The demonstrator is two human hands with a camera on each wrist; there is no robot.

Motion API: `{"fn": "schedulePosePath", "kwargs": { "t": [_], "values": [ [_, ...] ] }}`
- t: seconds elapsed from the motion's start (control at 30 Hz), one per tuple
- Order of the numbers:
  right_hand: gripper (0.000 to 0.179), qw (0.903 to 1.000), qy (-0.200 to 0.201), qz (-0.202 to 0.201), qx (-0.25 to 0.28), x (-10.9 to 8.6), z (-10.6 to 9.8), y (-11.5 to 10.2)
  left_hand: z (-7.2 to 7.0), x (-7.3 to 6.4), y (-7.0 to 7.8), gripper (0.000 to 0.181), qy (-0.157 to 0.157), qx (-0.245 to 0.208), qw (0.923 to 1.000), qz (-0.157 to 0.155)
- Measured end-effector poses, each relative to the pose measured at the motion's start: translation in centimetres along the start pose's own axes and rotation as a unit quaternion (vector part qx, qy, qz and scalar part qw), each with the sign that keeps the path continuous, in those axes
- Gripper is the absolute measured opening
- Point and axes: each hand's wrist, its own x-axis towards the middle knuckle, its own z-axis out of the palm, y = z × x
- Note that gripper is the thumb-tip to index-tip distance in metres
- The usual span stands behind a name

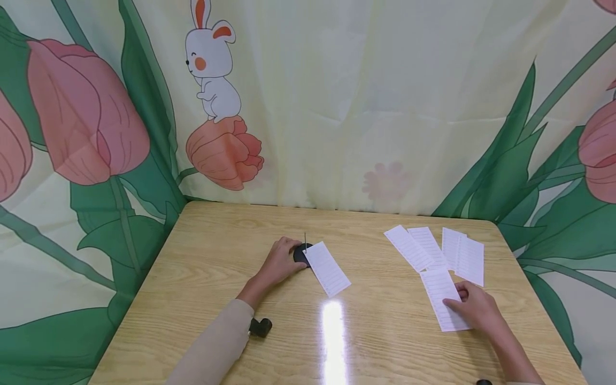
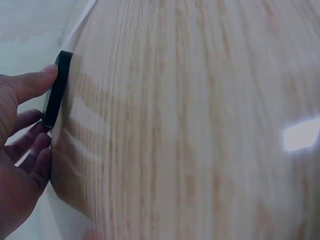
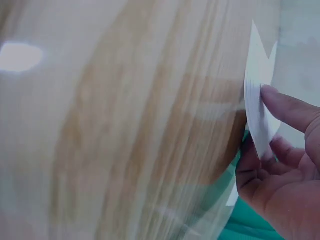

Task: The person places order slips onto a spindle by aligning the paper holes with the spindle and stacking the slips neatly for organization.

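Left hand (image 1: 278,262) clamps the spiked base (image 1: 299,254) between thumb and fingers. Well right of the base, the right hand (image 1: 475,307) pinches a paper slip (image 1: 441,300). Another slip (image 1: 328,270), beside the base, seems pierced; unconfirmed. Step, as judged: slip pickup; next calls for a clean lift.

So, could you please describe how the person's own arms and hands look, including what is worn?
The left hand and right hand wear no gloves. On the left is a plain beige long sleeve with a small black wrist camera at its cuff. On the right, only part of a second black camera shows, at the head view's bottom edge. No cable is visible.
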Motion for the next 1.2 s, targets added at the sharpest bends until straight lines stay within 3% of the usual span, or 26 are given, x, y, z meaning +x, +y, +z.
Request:
{"fn": "schedulePosePath", "kwargs": {
  "t": [0.27, 0.53, 0.97, 1.2],
  "values": [
    [0.035, 0.9994, 0.000, -0.028, 0.020, -0.3, -1.1, -0.1, -0.2, -0.1, 0.2, 0.062, -0.002, -0.001, 1.0000, -0.004],
    [0.031, 0.9983, 0.016, -0.055, 0.013, -0.4, -2.7, -0.2, -1.5, -0.5, 1.2, 0.063, 0.008, -0.018, 0.9997, -0.016],
    [0.031, 0.9929, 0.043, -0.110, 0.012, -0.1, -5.4, -3.3, -4.1, -0.8, 2.7, 0.061, 0.027, -0.034, 0.9989, 0.016],
    [0.031, 0.9877, 0.054, -0.146, 0.016, 0.8, -6.1, -5.8, -5.8, -0.7, 4.3, 0.052, 0.053, -0.045, 0.9955, 0.065]
  ]
}}
